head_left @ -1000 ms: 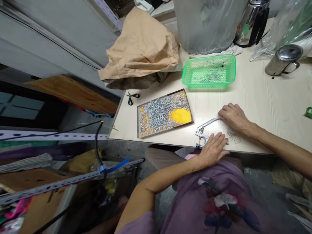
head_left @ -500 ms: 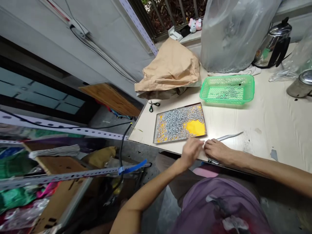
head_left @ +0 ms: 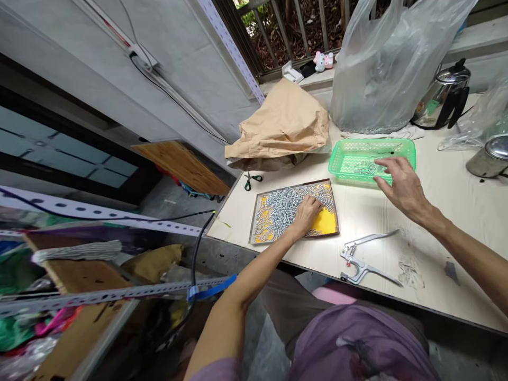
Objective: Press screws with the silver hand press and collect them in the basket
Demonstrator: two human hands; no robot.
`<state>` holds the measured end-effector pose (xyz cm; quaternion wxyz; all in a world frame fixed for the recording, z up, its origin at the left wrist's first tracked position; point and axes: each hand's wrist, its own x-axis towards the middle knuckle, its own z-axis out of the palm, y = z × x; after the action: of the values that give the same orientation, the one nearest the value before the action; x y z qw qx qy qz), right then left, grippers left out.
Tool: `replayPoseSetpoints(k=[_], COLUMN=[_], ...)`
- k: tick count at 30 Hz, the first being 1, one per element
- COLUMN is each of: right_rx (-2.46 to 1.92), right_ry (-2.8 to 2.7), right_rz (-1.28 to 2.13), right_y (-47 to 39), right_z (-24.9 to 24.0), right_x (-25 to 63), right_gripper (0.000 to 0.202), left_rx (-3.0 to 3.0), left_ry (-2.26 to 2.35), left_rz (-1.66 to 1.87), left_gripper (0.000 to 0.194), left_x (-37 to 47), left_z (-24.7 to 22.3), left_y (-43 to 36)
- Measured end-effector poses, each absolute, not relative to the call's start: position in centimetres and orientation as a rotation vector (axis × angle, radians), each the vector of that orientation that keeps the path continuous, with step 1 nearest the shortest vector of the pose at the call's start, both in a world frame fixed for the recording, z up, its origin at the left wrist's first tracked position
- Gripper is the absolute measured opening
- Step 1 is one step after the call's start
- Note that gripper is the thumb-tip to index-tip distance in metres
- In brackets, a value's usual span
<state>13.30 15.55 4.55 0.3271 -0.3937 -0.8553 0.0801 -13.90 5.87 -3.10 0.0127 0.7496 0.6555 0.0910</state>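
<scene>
My left hand (head_left: pixel 307 214) reaches into a shallow tray (head_left: pixel 254 227), its fingers bent down and together among many small silvery metal pins (head_left: pixel 281 209). Whether a pin is pinched there is hidden. A bare patch of yellow lining (head_left: pixel 327 222) shows beside this hand. Over the front right of a green plastic basket (head_left: pixel 335 172), my right hand (head_left: pixel 407 193) has thumb and fingers apart, with nothing visible in it. A few similar metal pins (head_left: pixel 367 168) lie inside the basket. A metal hand press (head_left: pixel 359 267) with two long handles rests at the table's front edge, touched by neither hand.
Black-handled scissors (head_left: pixel 253 181) lie left of the tray. Behind stand a brown paper bag (head_left: pixel 283 119) and a full clear plastic bag (head_left: pixel 373 79). A kettle (head_left: pixel 442 100) and a metal cup (head_left: pixel 490 156) are at the right. The table's left edge drops off beside the tray.
Both hands have parted from the front edge. My left hand has moved up into the tray; my right has let go of the hand press, opened and moved to the basket.
</scene>
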Motion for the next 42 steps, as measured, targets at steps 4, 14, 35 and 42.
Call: replayPoseSetpoints(k=[4, 14, 35, 42], right_rx=[-0.944, -0.908, -0.798, -1.056], right_ry=[-2.250, -1.849, -1.853, -1.508], right_rz=[0.379, 1.349, 1.779, 1.809], right_y=[13.2, 8.8, 7.7, 6.0], right_z=[3.4, 0.5, 1.5, 0.8], right_x=[13.0, 5.5, 4.1, 2.5], right_gripper=[0.028, 0.021, 0.022, 0.014], left_rx=[2.273, 1.369, 0.807, 0.518], left_ry=[2.017, 1.880, 1.440, 1.332], left_rz=[0.357, 1.169, 1.094, 1.185], left_gripper=[0.013, 0.017, 0.051, 0.043], left_x=[-14.0, -10.0, -10.8, -10.7], left_z=[-2.6, 0.9, 2.2, 1.5], left_y=[5.8, 1.2, -1.1, -1.2])
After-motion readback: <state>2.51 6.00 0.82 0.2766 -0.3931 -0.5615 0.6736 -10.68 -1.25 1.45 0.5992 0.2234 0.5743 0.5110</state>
